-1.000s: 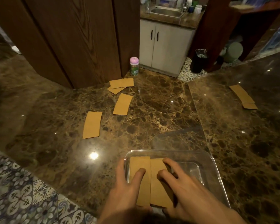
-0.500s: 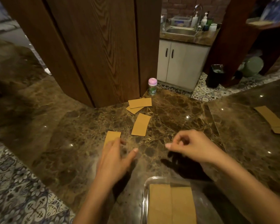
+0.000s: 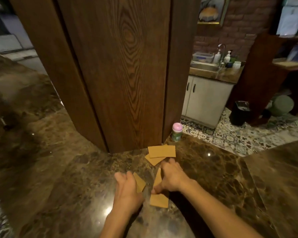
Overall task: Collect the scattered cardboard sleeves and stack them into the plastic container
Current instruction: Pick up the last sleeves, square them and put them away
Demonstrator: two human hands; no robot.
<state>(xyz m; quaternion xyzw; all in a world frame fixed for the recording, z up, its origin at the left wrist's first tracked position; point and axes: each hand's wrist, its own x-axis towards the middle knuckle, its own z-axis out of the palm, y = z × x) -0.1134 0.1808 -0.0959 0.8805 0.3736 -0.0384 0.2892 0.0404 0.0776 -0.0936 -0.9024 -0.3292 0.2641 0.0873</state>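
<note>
Both hands moved forward; right fingers [image 3: 169, 164] cover a sleeve [image 3: 157, 176].

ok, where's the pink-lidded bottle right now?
Head view, right of centre: the pink-lidded bottle stands on the marble counter by the wooden pillar, behind two overlapping cardboard sleeves.

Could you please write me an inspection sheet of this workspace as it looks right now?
Surface: dark brown marble counter, glossy, with light glare spots.
Job's things: two overlapping cardboard sleeves near the wooden pillar; one sleeve under the left hand; another sleeve under the right hand. Plastic container not in view.
Clutter: pink-lidded bottle at the counter's far edge.
Hands: both lie on sleeves; whether either grips cannot be told.
Cables: nothing seen.
Surroundings: sink over a white cabinet, black bin on patterned tile floor, brick wall.
</note>
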